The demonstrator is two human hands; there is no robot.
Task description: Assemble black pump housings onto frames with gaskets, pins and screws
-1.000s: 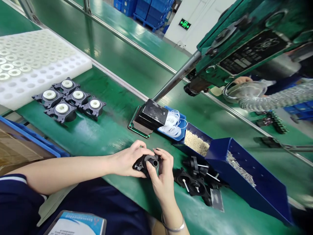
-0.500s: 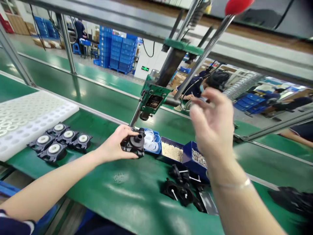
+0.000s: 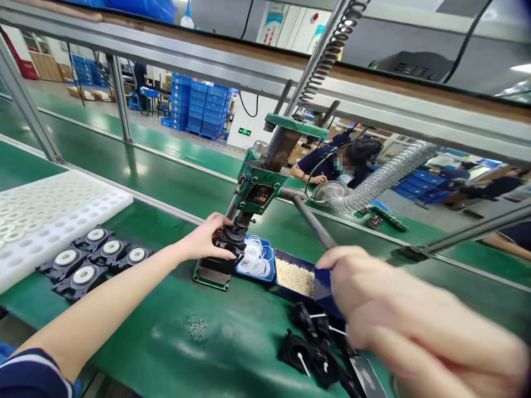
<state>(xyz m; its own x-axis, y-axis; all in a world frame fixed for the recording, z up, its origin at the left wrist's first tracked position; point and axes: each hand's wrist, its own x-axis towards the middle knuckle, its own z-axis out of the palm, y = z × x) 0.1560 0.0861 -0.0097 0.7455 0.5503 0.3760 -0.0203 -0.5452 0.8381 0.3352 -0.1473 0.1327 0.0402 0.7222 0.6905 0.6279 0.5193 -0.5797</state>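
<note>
My left hand [image 3: 203, 240] is closed around a black plastic housing [image 3: 230, 243] with a round neck on top. It holds the housing upright on the base [image 3: 213, 276] of a green arbor press [image 3: 259, 190]. The press ram is down at the neck; whether it touches is hard to make out. Off to the right, my right hand [image 3: 385, 298], blurred, is wrapped around the end of the press lever [image 3: 313, 221], which slants down towards me. The lever's knob is hidden inside that hand.
Several black housings with white rings [image 3: 85, 275] lie at left beside a white foam tray [image 3: 120, 198]. Behind the press base are a blue bin of clear rings [image 3: 254, 260] and a bin of small beige pieces [image 3: 294, 276]. Black parts [image 3: 307, 351] lie at right. A co-worker [image 3: 352, 157] sits opposite.
My right hand has closed on the lever and swung it down from its raised position. The ram has come down, and my left hand's housing now sits under it.
</note>
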